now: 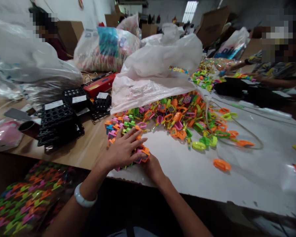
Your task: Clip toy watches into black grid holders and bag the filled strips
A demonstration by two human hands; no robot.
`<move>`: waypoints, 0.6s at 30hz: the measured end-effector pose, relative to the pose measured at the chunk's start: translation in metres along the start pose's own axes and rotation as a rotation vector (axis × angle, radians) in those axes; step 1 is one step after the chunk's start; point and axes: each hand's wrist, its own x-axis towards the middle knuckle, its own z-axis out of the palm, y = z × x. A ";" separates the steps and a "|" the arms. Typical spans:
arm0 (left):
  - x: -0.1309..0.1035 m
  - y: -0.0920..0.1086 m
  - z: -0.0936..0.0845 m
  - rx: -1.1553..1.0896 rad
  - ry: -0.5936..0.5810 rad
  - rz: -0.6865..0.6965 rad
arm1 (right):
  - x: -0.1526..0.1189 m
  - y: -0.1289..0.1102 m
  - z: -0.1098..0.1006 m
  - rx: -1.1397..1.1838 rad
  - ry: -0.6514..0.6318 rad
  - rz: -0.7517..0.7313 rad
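Observation:
My left hand (124,148) lies palm down with its fingers spread over a tight block of small coloured plastic pieces (120,123), standing in rows at the table's front edge. A pale bangle (85,196) circles the left wrist. At the block's near right corner is my right hand (154,168), its fingers hidden behind and under the pieces, so their grip does not show. Just beyond both hands spreads a loose heap of similar orange, green, pink and yellow pieces (179,117). Whatever holds the rows together is covered.
A white plastic bag (155,72) leans over the heap. Black grid trays (55,120) are stacked on the left near a red tool-like box (101,85). More coloured pieces (27,200) fill a container below left. A cord (258,140) loops on the right; other people sit beyond.

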 end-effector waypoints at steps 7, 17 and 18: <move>-0.026 0.018 -0.013 -0.082 -0.022 0.144 | -0.052 -0.002 -0.004 0.231 -0.065 -0.003; -0.017 0.007 0.018 0.195 0.310 0.390 | -0.050 0.095 -0.252 -0.369 0.846 0.613; -0.015 0.006 0.022 0.199 0.325 0.399 | -0.056 0.108 -0.274 -0.409 0.894 0.689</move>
